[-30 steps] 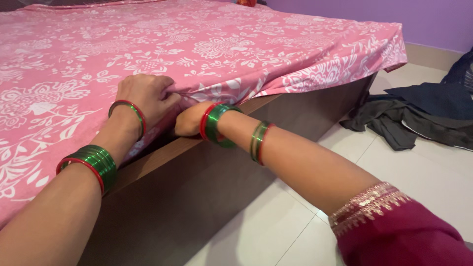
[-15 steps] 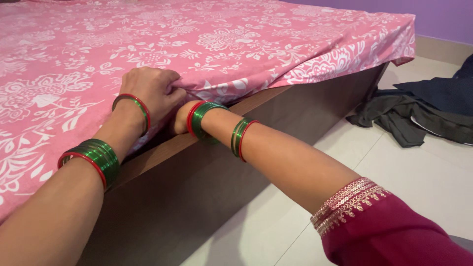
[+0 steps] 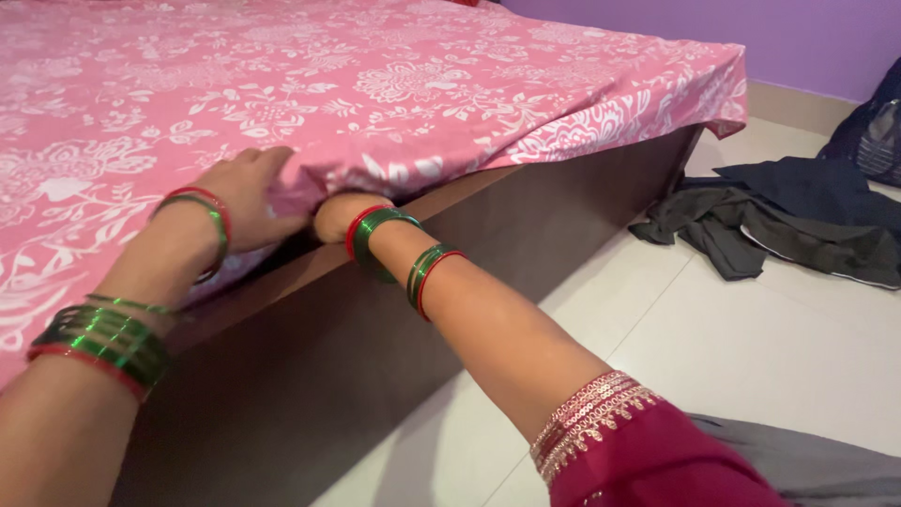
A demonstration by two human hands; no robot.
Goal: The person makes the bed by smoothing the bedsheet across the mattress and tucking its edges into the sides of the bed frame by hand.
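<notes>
A pink bedsheet [image 3: 394,84] with white flowers covers the bed. My left hand [image 3: 249,192] lies on the sheet at the bed's side edge, fingers pressed into the cloth and holding the mattress edge up. My right hand [image 3: 336,214] reaches under that edge, between the mattress and the brown wooden bed frame [image 3: 394,310]; its fingers are hidden under the sheet. Both wrists wear green and red bangles. My right arm has a maroon sleeve [image 3: 657,460] with a gold border.
A heap of dark clothes [image 3: 779,221] lies on the white tiled floor [image 3: 751,347] to the right of the bed. A purple wall [image 3: 807,38] runs behind. Grey cloth shows at the bottom right corner.
My left hand has let its pinch of the sheet loosen and slid left, lying flatter on the edge. My right hand has gone deeper under the sheet.
</notes>
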